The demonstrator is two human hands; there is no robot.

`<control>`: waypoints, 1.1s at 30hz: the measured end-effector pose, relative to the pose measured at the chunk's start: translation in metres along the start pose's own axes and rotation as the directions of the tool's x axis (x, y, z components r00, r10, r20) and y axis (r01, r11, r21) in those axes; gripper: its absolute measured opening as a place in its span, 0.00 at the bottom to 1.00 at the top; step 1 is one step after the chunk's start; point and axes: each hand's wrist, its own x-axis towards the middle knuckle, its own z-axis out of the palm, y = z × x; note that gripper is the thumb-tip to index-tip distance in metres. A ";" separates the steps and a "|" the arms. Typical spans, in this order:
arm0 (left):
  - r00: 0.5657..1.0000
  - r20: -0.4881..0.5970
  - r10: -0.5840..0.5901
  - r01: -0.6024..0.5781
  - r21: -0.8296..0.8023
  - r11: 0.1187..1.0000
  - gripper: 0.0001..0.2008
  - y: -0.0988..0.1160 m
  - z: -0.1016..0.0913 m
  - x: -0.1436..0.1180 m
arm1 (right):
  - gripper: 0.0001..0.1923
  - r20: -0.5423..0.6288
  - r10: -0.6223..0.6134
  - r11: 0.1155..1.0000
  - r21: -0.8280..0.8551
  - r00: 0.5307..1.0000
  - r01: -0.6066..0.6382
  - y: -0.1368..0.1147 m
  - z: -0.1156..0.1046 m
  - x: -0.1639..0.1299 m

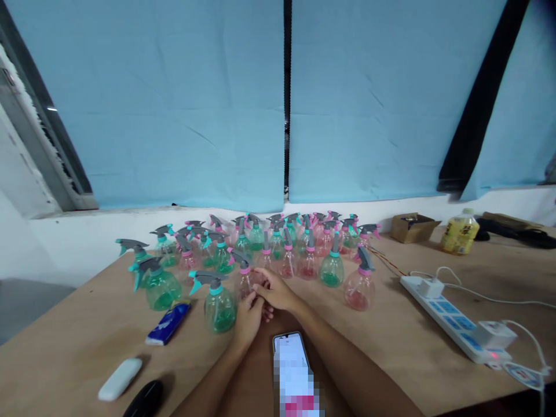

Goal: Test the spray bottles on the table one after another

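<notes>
My left hand (251,315) and my right hand (278,291) meet near the middle of the table, their fingers curled together and overlapping. Right behind them stands a spray bottle (244,284) with a clear pink body, a pink collar and a grey trigger head; my right fingertips lie over its side, and whether they grip it is hidden. Just left of my left hand is a spray bottle (219,310) with green liquid and a teal trigger. A phone (292,370) lies face up between my forearms.
Several more pink and green spray bottles (332,268) stand toward the wall. A blue packet (168,323), a white oblong case (120,379) and a black rounded object (145,399) lie at left. A power strip (452,318) with cords, a yellow-labelled bottle (459,233) and a cardboard box (413,227) occupy the right.
</notes>
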 end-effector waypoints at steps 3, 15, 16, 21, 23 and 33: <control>1.000 -0.018 -0.011 0.010 -0.032 0.999 0.21 -0.002 -0.002 0.003 | 0.25 0.032 0.069 0.996 0.051 0.997 -0.070 0.006 0.005 -0.001; 0.997 -0.067 -0.041 0.027 -0.198 0.980 0.25 -0.006 -0.007 0.005 | 0.22 -0.404 -0.270 0.902 -0.424 0.874 0.082 -0.001 -0.010 0.014; 0.997 -0.071 -0.040 0.025 -0.204 0.979 0.24 -0.006 -0.007 0.005 | 0.23 -0.396 -0.250 0.899 -0.434 0.884 0.060 0.001 -0.010 0.019; 0.994 -0.093 -0.053 0.033 -0.214 0.976 0.21 -0.005 -0.008 0.006 | 0.20 -0.365 -0.204 0.931 -0.359 0.908 0.065 0.007 -0.010 0.045; 0.994 -0.090 -0.060 0.044 -0.175 0.984 0.18 -0.005 -0.009 0.007 | 0.15 -0.411 -0.203 0.951 -0.300 0.888 0.079 0.009 -0.009 0.052; 0.996 -0.078 -0.040 0.034 -0.073 0.997 0.12 -0.006 -0.009 0.009 | 0.19 -0.626 -0.174 0.972 -0.233 0.760 0.030 -0.017 -0.002 0.036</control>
